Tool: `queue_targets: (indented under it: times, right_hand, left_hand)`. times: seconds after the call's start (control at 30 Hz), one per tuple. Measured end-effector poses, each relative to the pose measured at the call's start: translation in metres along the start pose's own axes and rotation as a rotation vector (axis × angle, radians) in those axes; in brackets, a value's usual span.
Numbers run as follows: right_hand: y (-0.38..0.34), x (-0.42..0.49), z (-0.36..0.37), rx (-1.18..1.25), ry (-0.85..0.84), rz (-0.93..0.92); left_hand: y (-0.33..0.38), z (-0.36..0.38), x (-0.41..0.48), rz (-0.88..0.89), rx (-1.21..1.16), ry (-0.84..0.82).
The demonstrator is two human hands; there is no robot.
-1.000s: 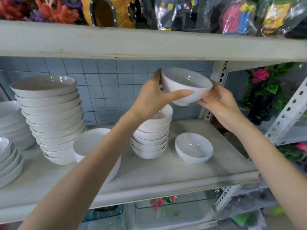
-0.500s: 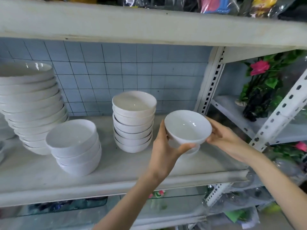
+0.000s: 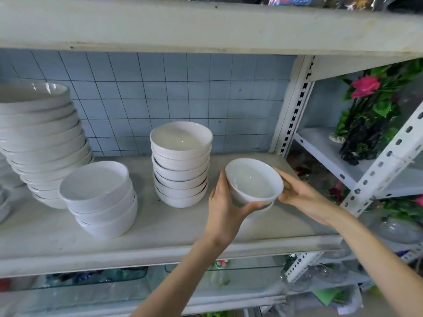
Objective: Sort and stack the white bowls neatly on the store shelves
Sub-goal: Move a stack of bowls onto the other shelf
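A small white bowl is held between both hands, low over the right part of the shelf board. My left hand cups its left side and underside, my right hand its right side. The rim of a second small bowl peeks out directly beneath it, mostly hidden. To the left stands a stack of several small bowls. Three wider bowls are stacked nearer the front, and a tall stack of large bowls stands at the far left.
A perforated white upright bounds the shelf on the right, with artificial flowers on the neighbouring rack. The upper shelf board runs close overhead. Blue tiled wall sits behind. Glass containers lie on the shelf below.
Both hands have carried the small bowl down from above the small-bowl stack to the right, onto the lone bowl on the shelf. The camera has shifted right and lower.
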State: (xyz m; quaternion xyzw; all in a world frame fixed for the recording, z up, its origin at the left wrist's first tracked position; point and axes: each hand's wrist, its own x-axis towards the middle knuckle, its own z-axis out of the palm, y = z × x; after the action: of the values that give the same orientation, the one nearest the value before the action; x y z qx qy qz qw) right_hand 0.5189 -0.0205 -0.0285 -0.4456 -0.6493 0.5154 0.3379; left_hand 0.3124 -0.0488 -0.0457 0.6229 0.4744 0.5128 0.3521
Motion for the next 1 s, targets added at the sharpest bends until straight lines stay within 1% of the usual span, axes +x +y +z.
queue_targets:
  times: [0.07, 0.23, 0.47, 0.57, 0.67, 0.73, 0.8, 0.87, 0.9, 0.97, 1.0]
  right_hand:
    - [0.001, -0.001, 0.001, 0.002, -0.003, 0.004]
    - [0.004, -0.001, 0.006, -0.006, 0.011, 0.023]
    - [0.004, 0.0, 0.011, -0.014, 0.019, 0.059]
    - [-0.001, -0.001, 0.009, -0.031, -0.006, 0.085]
    - [-0.01, -0.001, 0.003, -0.086, -0.035, 0.109]
    - [-0.018, 0.001, 0.001, -0.083, -0.002, 0.123]
    - [-0.029, 0.006, 0.005, -0.079, 0.041, 0.103]
    - [-0.042, 0.015, 0.017, -0.116, 0.074, 0.053]
    - [-0.049, 0.02, 0.025, -0.125, 0.094, 0.02]
    - [-0.061, 0.033, 0.045, -0.132, 0.153, -0.048]
    - [-0.068, 0.039, 0.056, -0.131, 0.171, -0.078]
  left_hand:
    - [-0.003, 0.001, -0.003, -0.004, 0.03, 0.01]
    - [-0.008, -0.003, -0.008, -0.031, -0.048, -0.018]
    - [-0.015, -0.001, -0.015, -0.076, -0.044, -0.057]
    - [-0.012, -0.003, -0.02, -0.1, 0.03, -0.14]
    - [-0.01, -0.013, -0.023, -0.081, 0.169, -0.274]
    - [0.003, -0.029, -0.027, -0.042, 0.29, -0.391]
    - [0.022, -0.051, -0.028, 0.052, 0.301, -0.442]
    - [0.052, -0.076, -0.028, 0.182, 0.185, -0.401]
    - [0.065, -0.09, -0.028, 0.24, 0.087, -0.336]
    - [0.073, -0.116, -0.02, 0.347, -0.009, -0.102]
    - [0.072, -0.128, -0.013, 0.4, 0.01, 0.007]
